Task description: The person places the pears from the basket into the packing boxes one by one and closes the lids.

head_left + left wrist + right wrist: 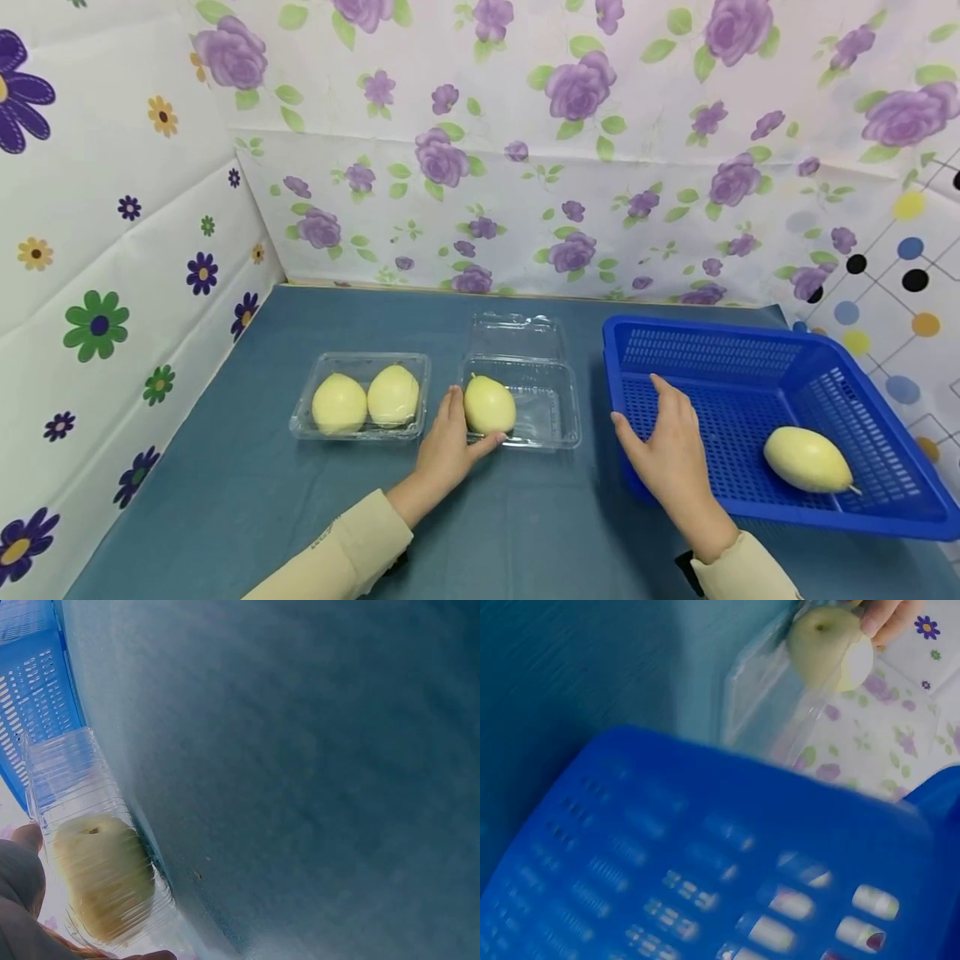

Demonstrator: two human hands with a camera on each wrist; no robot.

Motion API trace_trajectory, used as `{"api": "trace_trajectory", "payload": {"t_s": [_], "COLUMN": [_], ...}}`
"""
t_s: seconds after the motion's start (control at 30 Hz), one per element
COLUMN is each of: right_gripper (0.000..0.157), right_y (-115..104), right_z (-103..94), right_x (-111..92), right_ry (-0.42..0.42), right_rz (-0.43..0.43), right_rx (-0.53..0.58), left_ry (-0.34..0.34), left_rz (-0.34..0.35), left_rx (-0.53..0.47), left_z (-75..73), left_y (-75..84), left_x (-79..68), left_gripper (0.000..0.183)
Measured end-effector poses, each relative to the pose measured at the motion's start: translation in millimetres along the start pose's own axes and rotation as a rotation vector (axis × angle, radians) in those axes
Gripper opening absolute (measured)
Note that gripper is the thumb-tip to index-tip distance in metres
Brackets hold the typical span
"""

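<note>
In the head view my left hand (447, 446) lies at the near left corner of an open clear plastic clamshell box (543, 404). A pale yellow pear (490, 405) sits in the left half of this box. My fingers extend along the pear's left side, and the thumb reaches across its near side; the right wrist view shows the hand against the pear (829, 649). Over the near left part of a blue basket (701, 329), my right hand (670, 446) has its thumb and fingers spread, holding nothing. Another pear (807, 460) lies in the basket's right part.
A clear box (307, 425) containing two pears (340, 404) stands left of my left hand. Behind the blue-green tabletop (247, 500) rises a flowered wall covering (420, 92). The open box's lid (517, 336) leans back away from me.
</note>
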State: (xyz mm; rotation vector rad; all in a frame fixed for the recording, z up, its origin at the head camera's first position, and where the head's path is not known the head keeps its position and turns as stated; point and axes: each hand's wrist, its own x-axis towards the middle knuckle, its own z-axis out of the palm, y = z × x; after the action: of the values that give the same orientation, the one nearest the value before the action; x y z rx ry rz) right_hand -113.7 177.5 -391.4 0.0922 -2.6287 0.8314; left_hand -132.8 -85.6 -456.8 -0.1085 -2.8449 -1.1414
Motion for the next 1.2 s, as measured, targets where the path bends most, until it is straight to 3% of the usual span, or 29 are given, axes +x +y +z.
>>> {"api": "trace_trajectory", "payload": {"t_s": [0.33,0.6,0.8,1.2], "right_gripper": [0.063,0.061,0.060,0.064], "right_y": [23.8,36.2,49.2,83.1], "right_z": [-15.6,-25.7,-32.8,-48.0], "right_x": [-1.2,-0.2,3.4,11.2], "right_ry": [0.060,0.052,0.065,-0.019], "right_rz": [0.024,0.081,0.075,0.193], "right_rx": [-0.021,-0.074,-0.108,-0.213], "left_ry": [0.004,0.001,-0.003,-0.005], "left_rz": [-0.012,-0.018,-0.019,-0.014], "left_rx": [0.004,-0.005,-0.008,-0.007], "left_z": [-0.6,-1.1,0.2,-0.6], "left_y": [-0.3,-1.2,-2.2,-3.2], "left_x": [1.5,1.7,1.1,-0.2], "left_gripper": [0.098,0.098,0.098,0.097]}}
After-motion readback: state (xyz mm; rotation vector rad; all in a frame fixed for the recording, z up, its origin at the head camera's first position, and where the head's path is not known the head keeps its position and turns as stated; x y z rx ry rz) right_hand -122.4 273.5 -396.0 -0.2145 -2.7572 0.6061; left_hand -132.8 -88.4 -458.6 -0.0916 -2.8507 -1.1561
